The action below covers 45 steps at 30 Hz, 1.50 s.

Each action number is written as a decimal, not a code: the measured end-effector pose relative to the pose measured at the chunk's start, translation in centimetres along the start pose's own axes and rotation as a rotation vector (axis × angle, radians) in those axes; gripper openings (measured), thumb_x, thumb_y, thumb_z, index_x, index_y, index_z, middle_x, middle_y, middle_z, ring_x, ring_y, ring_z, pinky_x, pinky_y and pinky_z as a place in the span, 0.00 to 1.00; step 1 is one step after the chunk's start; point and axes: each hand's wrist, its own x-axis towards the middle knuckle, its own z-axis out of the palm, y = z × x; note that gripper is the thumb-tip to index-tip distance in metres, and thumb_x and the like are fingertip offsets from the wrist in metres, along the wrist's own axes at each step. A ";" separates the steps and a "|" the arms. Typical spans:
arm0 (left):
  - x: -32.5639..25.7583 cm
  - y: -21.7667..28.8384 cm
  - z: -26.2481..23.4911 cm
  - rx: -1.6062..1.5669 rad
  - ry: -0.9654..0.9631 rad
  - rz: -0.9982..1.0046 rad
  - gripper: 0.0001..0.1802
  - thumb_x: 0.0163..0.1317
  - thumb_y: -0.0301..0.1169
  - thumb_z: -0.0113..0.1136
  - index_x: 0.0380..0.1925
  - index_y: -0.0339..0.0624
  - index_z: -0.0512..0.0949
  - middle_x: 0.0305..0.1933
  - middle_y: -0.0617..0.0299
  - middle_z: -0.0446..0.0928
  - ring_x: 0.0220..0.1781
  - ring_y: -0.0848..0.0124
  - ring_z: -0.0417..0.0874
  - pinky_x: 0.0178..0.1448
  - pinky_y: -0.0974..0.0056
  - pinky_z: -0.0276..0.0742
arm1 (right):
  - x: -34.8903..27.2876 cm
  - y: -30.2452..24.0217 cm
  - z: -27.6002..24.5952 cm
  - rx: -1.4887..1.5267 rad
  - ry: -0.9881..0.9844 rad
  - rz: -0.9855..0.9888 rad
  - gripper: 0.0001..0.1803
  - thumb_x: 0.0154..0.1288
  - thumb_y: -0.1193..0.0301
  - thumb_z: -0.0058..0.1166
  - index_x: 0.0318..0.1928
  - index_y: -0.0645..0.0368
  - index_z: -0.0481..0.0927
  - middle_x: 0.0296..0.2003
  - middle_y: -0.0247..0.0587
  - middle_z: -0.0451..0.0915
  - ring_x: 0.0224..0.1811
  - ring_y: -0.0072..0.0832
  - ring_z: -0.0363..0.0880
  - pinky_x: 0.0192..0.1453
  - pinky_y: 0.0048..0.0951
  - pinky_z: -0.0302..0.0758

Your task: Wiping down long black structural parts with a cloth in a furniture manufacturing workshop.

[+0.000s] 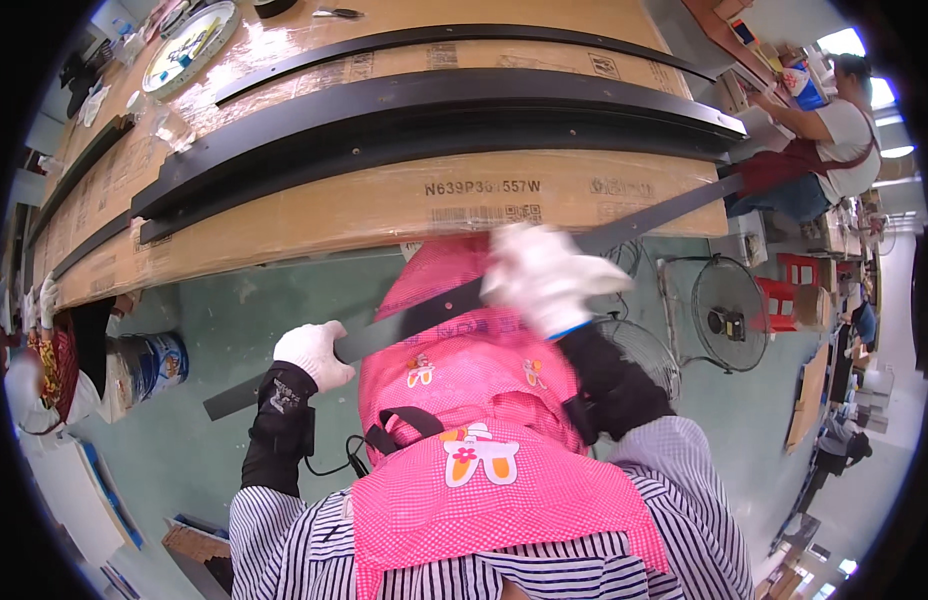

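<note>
A long dark metal strip [409, 322] lies slantwise across my lap, rising from lower left to the table edge at upper right. My left hand [316, 355], in a white glove, is closed around it near its lower end. On the strip's middle is my right hand [549, 290], also white-gloved and smeared by motion. It presses what looks like a white cloth [606, 277] against the strip; its separate fingers do not show. Beneath the strip spreads a pink apron [464, 350] with rabbit patches.
Several black metal profiles [434, 110] lie on the cardboard-covered table [374, 196] ahead. A round white tray [192, 48] sits at the far left. Floor fans [724, 315] stand at right. One person [834, 140] sits at far right; another [54, 370] is at the left edge beside a bucket [162, 362].
</note>
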 end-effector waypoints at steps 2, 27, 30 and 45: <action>-0.4 -0.6 0.5 -0.001 -0.002 0.003 0.30 0.45 0.41 0.70 0.52 0.46 0.85 0.45 0.48 0.88 0.51 0.51 0.89 0.58 0.52 0.85 | -0.6 -7.9 2.1 0.012 -0.067 -0.209 0.16 0.47 0.67 0.64 0.40 0.50 0.81 0.31 0.41 0.81 0.29 0.40 0.83 0.35 0.46 0.81; 0.9 0.9 0.4 0.057 -0.022 0.043 0.31 0.41 0.43 0.72 0.50 0.46 0.86 0.40 0.46 0.88 0.47 0.50 0.89 0.55 0.51 0.86 | 1.4 -9.0 -2.1 0.443 -0.433 -0.311 0.13 0.58 0.63 0.63 0.42 0.53 0.85 0.35 0.45 0.82 0.39 0.45 0.85 0.47 0.45 0.83; -0.2 0.8 1.3 -0.164 0.113 0.144 0.26 0.39 0.42 0.72 0.44 0.52 0.89 0.34 0.47 0.87 0.42 0.49 0.89 0.51 0.50 0.86 | 6.8 -2.6 -6.1 0.490 0.196 -0.251 0.14 0.51 0.66 0.68 0.39 0.53 0.83 0.34 0.46 0.80 0.40 0.46 0.81 0.47 0.44 0.80; 1.0 7.7 2.9 -0.155 0.135 0.209 0.18 0.48 0.47 0.71 0.38 0.55 0.88 0.33 0.51 0.87 0.40 0.48 0.89 0.46 0.47 0.85 | 13.4 13.4 -14.7 0.245 0.510 0.325 0.23 0.82 0.56 0.43 0.51 0.61 0.83 0.48 0.57 0.85 0.54 0.55 0.83 0.58 0.49 0.79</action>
